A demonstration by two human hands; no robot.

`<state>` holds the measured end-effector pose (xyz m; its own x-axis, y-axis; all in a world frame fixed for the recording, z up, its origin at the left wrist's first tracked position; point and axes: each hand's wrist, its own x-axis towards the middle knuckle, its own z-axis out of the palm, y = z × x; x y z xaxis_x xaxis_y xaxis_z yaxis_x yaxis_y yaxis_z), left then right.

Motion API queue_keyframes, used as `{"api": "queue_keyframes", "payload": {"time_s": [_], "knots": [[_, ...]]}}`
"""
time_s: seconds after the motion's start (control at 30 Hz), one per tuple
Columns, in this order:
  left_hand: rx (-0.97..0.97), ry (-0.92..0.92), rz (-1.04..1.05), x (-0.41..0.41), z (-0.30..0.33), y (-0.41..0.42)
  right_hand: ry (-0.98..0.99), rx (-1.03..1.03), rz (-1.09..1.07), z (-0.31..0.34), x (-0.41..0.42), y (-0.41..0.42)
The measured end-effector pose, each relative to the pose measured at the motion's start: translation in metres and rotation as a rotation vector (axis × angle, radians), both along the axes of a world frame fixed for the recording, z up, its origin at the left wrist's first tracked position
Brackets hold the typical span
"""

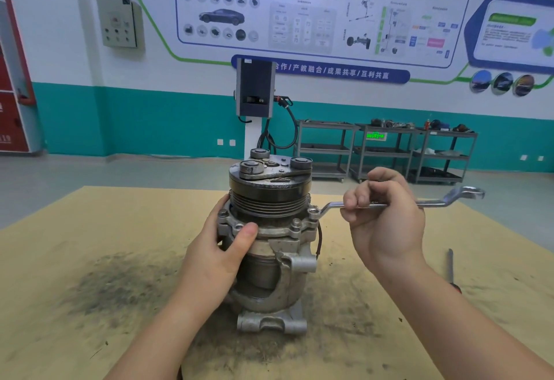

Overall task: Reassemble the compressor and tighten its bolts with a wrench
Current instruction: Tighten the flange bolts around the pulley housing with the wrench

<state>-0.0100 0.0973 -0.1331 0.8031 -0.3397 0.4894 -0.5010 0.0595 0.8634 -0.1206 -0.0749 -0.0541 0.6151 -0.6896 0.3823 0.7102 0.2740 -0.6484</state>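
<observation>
A grey metal compressor (278, 262) stands upright in the middle of the table, its black ribbed pulley (269, 196) on top. My left hand (221, 247) grips the housing's left side, thumb across the flange. My right hand (386, 217) holds the shaft of a silver ring wrench (443, 201). The wrench's near ring end sits over a bolt (314, 214) on the right of the flange. Another bolt (296, 223) stands on the flange's front.
The table (90, 259) is covered in tan board with dark grimy patches. A screwdriver (451, 268) lies at the right. Beyond stand a charging post (254, 91), grey shelf carts (386, 151) and a wall with posters.
</observation>
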Motion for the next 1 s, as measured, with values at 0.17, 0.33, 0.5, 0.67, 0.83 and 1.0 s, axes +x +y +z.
{"api": "queue_keyframes", "payload": {"time_s": [0.17,0.33,0.5,0.67,0.83,1.0], "knots": [[0.004,-0.003,0.001,0.000,0.001,0.000,0.054,0.245,0.191,-0.005,0.008,-0.009],[-0.010,-0.010,0.012,0.000,0.001,-0.002,-0.166,-0.188,-0.131,-0.015,0.002,0.006],[-0.017,-0.005,0.023,0.000,0.001,-0.002,-0.154,-0.873,-0.516,-0.028,-0.005,0.035],[-0.021,-0.008,0.020,-0.002,0.002,-0.002,-0.309,-0.557,-0.280,-0.013,-0.009,0.034],[-0.013,-0.013,0.017,-0.001,0.001,-0.002,-0.073,-0.090,-0.076,-0.004,-0.004,0.012],[-0.012,-0.003,0.003,-0.003,0.003,-0.001,0.037,0.123,0.059,0.002,0.004,-0.002]]}}
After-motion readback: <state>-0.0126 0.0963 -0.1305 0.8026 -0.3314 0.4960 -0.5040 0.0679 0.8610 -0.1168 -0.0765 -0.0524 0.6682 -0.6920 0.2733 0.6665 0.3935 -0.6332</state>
